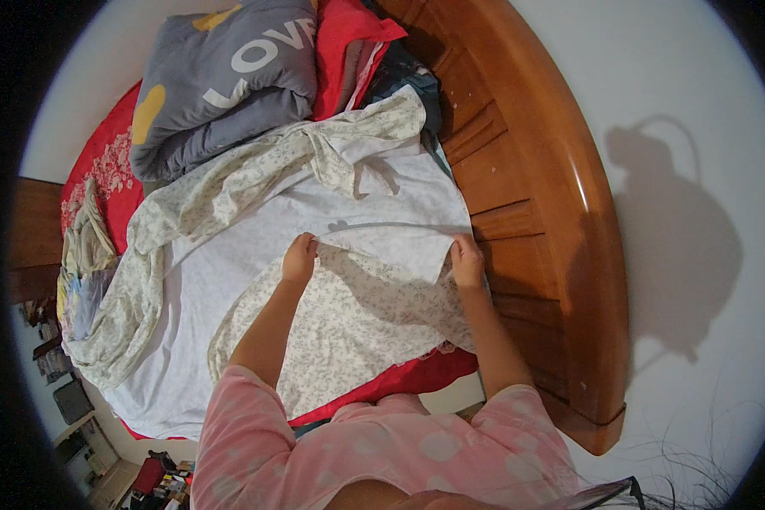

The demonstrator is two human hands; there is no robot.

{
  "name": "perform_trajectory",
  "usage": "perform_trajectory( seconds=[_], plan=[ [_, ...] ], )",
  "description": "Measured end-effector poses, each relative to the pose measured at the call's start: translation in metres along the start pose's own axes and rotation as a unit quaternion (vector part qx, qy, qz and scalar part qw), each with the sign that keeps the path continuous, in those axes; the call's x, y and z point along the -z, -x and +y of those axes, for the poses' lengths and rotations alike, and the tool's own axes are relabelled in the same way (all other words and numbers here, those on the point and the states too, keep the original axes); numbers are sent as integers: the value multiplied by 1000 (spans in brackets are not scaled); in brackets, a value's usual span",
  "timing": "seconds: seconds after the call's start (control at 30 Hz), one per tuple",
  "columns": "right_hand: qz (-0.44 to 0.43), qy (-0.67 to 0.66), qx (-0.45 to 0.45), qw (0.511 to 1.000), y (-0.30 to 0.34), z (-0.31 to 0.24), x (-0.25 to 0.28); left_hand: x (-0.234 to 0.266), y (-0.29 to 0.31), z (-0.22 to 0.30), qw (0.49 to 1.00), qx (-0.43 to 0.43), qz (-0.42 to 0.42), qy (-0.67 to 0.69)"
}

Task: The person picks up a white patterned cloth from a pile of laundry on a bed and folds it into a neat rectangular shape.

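A floral bed sheet (340,331), cream with small grey-green sprigs and a plain white reverse, lies spread over the bed. My left hand (299,257) is closed in a pinch on its edge near the middle of the bed. Close to the headboard, my right hand (467,262) grips the same edge, and the cloth stretches between the two hands. Part of the sheet nearest me hangs with its printed side showing. Farther off, the white side (255,229) lies wrinkled, and a bunched printed border runs along the far and left sides.
A folded grey quilt (229,85) with yellow hearts sits at the far end, beside a red cushion or cloth (340,59). The brown wooden headboard (527,212) curves along the right. Red bedding (399,379) shows underneath. Crumpled cloth (87,246) lies at the far left.
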State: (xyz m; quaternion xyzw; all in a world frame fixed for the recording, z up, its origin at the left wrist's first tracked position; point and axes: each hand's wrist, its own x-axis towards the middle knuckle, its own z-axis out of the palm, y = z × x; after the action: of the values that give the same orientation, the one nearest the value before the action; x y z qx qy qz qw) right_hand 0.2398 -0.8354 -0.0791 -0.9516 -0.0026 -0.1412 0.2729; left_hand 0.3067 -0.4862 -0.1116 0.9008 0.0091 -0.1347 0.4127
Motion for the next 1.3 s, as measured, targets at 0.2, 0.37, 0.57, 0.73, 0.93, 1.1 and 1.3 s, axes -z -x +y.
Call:
perform_trajectory(
  seconds=[0.2,0.37,0.57,0.73,0.93,1.1,1.3],
  plan=[
    [27,-164,-211,963,-80,-36,21,40,-25,11,996,-54,74,4],
    [75,-6,-155,985,-112,-17,3,35,-71,17,990,-96,91,-55],
    [16,-30,-13,999,-50,-35,17,-19,-10,38,988,-144,45,-11],
    [-49,-155,-242,957,116,-32,54,-60,115,-15,996,-56,-68,-8],
    [-148,-108,-361,914,276,-9,52,-83,233,-95,982,73,-172,-33],
    [-25,-391,-456,799,254,-7,33,-79,261,-115,974,109,-197,-28],
    [-20,-84,-293,952,227,-9,66,-67,270,-97,980,67,-189,10]
  ],
)
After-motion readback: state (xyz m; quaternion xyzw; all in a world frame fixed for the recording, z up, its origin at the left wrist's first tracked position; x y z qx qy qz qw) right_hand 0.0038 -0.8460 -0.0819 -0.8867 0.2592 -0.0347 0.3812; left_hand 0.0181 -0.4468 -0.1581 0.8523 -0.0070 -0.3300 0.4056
